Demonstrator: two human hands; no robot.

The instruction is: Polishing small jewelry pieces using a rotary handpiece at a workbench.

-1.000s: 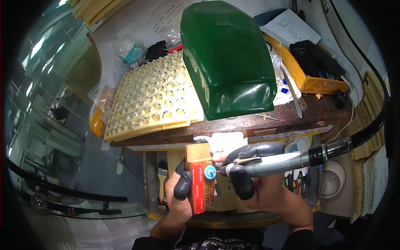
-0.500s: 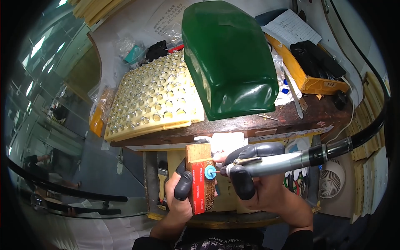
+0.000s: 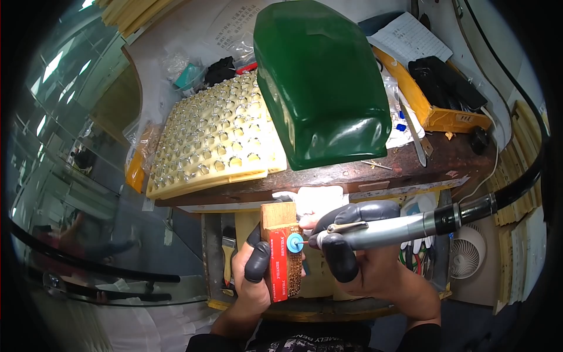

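My left hand [image 3: 253, 276], with black covers on its fingers, grips a wooden block [image 3: 278, 217] with a red printed label. Golden-brown, bristle-like tufts cover the block's right side. Closed around a silver rotary handpiece [image 3: 387, 233] is my right hand [image 3: 352, 258], its fingers covered in black too. The handpiece's thin shank carries a small blue disc [image 3: 294, 243], which sits against the tufted side near the label's edge. Whether the disc is spinning I cannot tell. My left fingers behind the block are mostly hidden.
Above my hands hangs a large green glossy lamp hood [image 3: 322, 88]. A cream tray [image 3: 217, 135] of many small rings stands on the bench at left. An open drawer below holds a flat paintbrush [image 3: 228, 258] and pliers. The handpiece's black cable [image 3: 516, 188] curves up at right.
My hands, the block and the handpiece hold almost the same place; the blue disc has shifted very slightly left. Behind the glass at left, a blurred person has moved.
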